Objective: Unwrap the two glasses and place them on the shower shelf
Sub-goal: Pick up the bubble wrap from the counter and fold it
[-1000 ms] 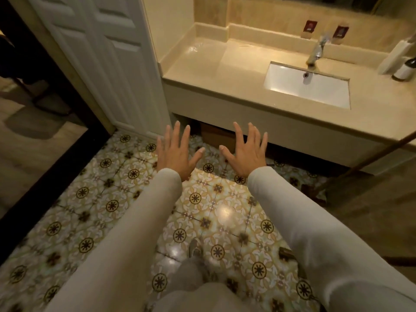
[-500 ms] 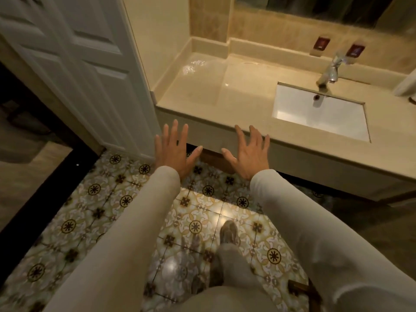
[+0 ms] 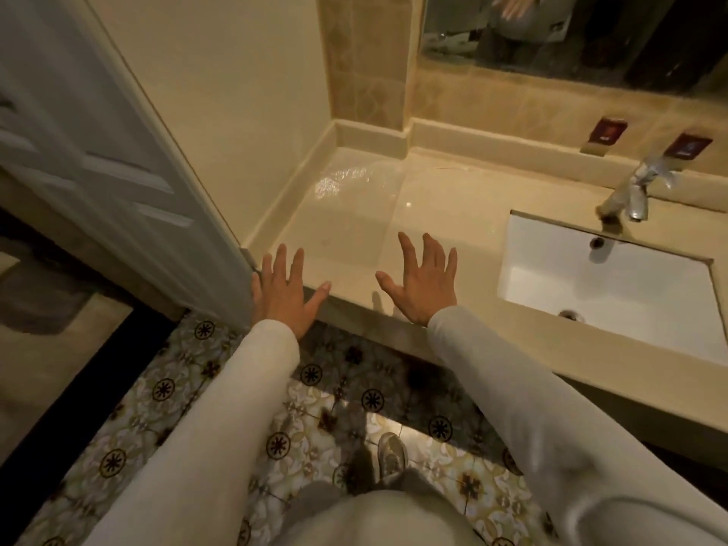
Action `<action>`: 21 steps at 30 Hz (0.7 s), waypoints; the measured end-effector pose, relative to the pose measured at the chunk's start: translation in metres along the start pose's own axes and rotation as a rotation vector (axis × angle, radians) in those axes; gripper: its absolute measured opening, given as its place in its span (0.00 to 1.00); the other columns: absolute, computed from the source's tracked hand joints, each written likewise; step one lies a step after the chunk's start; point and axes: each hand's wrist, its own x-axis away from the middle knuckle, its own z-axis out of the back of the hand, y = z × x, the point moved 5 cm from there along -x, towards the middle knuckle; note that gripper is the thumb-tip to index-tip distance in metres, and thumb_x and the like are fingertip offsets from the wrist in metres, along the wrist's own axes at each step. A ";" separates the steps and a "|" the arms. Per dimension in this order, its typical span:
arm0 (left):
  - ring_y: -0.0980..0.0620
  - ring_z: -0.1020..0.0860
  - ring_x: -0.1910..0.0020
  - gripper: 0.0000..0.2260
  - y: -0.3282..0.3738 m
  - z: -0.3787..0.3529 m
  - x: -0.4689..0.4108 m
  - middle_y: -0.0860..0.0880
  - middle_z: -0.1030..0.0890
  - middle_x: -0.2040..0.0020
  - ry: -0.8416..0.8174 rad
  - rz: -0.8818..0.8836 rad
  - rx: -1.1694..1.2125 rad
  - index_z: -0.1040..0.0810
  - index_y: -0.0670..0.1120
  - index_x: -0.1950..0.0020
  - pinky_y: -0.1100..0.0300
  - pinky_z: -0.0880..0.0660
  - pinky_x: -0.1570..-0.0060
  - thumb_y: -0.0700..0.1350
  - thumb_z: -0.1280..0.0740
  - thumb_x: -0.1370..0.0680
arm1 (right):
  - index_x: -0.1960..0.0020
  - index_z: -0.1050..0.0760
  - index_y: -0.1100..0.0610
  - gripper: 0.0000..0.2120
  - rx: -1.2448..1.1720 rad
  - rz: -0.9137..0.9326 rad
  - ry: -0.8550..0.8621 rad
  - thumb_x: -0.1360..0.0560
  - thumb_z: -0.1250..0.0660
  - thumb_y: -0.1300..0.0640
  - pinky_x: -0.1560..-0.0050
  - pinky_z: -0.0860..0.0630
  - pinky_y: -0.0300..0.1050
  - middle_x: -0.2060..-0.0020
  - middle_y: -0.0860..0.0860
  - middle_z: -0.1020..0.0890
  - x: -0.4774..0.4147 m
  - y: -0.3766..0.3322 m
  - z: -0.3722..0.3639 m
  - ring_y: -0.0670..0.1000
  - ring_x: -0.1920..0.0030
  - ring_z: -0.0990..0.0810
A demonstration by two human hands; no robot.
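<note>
My left hand (image 3: pixel 284 293) is stretched out in front of me, fingers spread, palm down, holding nothing, at the front left corner of the beige vanity counter (image 3: pixel 354 214). My right hand (image 3: pixel 423 283) is also spread and empty, hovering over the counter's front edge. Both arms wear cream sleeves. No glasses and no shower shelf are in view.
A white rectangular sink (image 3: pixel 606 285) with a chrome tap (image 3: pixel 630 195) sits at the right of the counter. A white panelled door (image 3: pixel 98 151) stands at the left. Two small red packets (image 3: pixel 606 132) lean on the backsplash under the mirror (image 3: pixel 551 37). Patterned floor tiles (image 3: pixel 165 392) lie below.
I have stepped closer to the counter and the view has risen. Both open hands now reach over the counter's front edge instead of hanging over the floor tiles.
</note>
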 end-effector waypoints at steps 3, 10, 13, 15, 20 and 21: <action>0.45 0.59 0.19 0.35 0.000 0.002 -0.038 0.49 0.58 0.18 -0.017 0.029 0.012 0.56 0.53 0.19 0.43 0.56 0.22 0.69 0.52 0.21 | 0.18 0.57 0.47 0.38 -0.019 -0.017 -0.026 0.21 0.53 0.29 0.22 0.62 0.67 0.19 0.62 0.50 -0.043 0.005 -0.001 0.61 0.18 0.54; 0.45 0.58 0.19 0.35 -0.006 -0.009 -0.122 0.49 0.59 0.18 -0.062 0.043 0.023 0.56 0.54 0.19 0.43 0.58 0.22 0.68 0.52 0.21 | 0.18 0.53 0.48 0.38 -0.003 -0.034 -0.046 0.20 0.52 0.30 0.21 0.58 0.67 0.19 0.62 0.46 -0.124 0.012 -0.017 0.61 0.19 0.50; 0.46 0.60 0.19 0.34 -0.007 -0.018 -0.165 0.50 0.62 0.18 -0.132 0.007 -0.008 0.58 0.55 0.19 0.44 0.58 0.22 0.68 0.51 0.20 | 0.18 0.52 0.48 0.37 -0.039 -0.093 -0.048 0.20 0.50 0.32 0.21 0.57 0.66 0.19 0.61 0.45 -0.161 0.014 -0.029 0.60 0.19 0.50; 0.47 0.60 0.19 0.35 -0.012 -0.024 -0.194 0.51 0.63 0.18 -0.170 0.022 0.012 0.60 0.55 0.19 0.45 0.57 0.22 0.68 0.51 0.20 | 0.18 0.51 0.48 0.36 -0.061 -0.127 -0.042 0.20 0.49 0.32 0.21 0.56 0.65 0.20 0.61 0.44 -0.184 0.013 -0.034 0.60 0.19 0.49; 0.47 0.56 0.19 0.35 -0.022 -0.039 -0.271 0.51 0.60 0.18 -0.290 0.058 0.196 0.57 0.55 0.19 0.46 0.51 0.21 0.68 0.49 0.21 | 0.18 0.48 0.50 0.37 -0.238 -0.273 -0.070 0.20 0.43 0.35 0.21 0.47 0.60 0.19 0.62 0.45 -0.241 0.006 -0.045 0.62 0.19 0.47; 0.46 0.55 0.19 0.35 -0.022 -0.040 -0.287 0.51 0.59 0.18 -0.323 0.075 0.236 0.56 0.56 0.19 0.46 0.50 0.21 0.67 0.47 0.21 | 0.18 0.48 0.50 0.37 -0.316 -0.323 -0.077 0.20 0.41 0.36 0.22 0.44 0.60 0.19 0.61 0.46 -0.252 0.005 -0.049 0.62 0.19 0.47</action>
